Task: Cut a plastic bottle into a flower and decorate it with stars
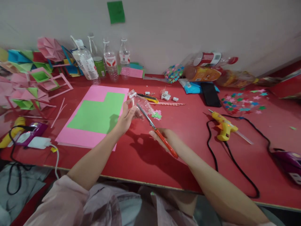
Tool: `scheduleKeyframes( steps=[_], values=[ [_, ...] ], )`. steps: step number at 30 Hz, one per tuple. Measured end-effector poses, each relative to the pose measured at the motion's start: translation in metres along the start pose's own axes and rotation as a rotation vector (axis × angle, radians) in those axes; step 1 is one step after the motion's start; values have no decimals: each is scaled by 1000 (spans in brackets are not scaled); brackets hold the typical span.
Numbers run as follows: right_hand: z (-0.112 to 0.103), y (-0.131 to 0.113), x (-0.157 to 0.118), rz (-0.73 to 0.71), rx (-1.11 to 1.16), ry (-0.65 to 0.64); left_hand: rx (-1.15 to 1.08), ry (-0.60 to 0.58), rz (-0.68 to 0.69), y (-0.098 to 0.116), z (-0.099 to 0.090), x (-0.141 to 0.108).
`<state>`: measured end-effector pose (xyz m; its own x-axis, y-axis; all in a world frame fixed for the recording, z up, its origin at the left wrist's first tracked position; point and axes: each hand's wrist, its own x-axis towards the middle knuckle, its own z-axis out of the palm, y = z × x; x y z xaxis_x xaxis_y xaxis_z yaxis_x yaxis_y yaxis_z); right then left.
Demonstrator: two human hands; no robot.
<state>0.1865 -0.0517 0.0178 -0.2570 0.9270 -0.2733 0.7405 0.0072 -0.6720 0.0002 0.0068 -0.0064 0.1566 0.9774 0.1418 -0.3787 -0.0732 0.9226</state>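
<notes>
My left hand (127,116) is closed around a clear plastic bottle piece (144,104), its neck tilted up to the left. In my right hand (166,139) is a pair of scissors (162,138) with red-orange handles. The blades reach up and left to the bottle piece; whether they are cutting into it I cannot tell. Behind and right of the bottle piece lie small pink and green paper stars (157,115). A green sheet (96,116) on top of pink paper (90,140) is beside my left hand. A yellow box cutter (151,99) lies just beyond the bottle piece.
Clear bottles (110,61) stand along the wall at left, near folded paper crafts (35,83). To the right are a yellow glue gun (224,126) with a looping black cord, a dark phone (210,94) and a star-filled clear container (244,102). A power strip (31,133) sits at left.
</notes>
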Motion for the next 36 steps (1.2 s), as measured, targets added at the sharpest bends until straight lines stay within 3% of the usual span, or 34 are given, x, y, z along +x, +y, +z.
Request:
scheduleKeyframes(
  steps=[14, 28, 36],
  values=[
    [-2, -4, 0, 1, 6, 41, -35, -7, 33, 3, 1, -2],
    [-6, -6, 0, 54, 85, -54, 122, -54, 36, -4, 5, -7],
    [-3, -9, -5, 73, 82, 10, 86, -52, 36, -4, 5, -7]
  ],
)
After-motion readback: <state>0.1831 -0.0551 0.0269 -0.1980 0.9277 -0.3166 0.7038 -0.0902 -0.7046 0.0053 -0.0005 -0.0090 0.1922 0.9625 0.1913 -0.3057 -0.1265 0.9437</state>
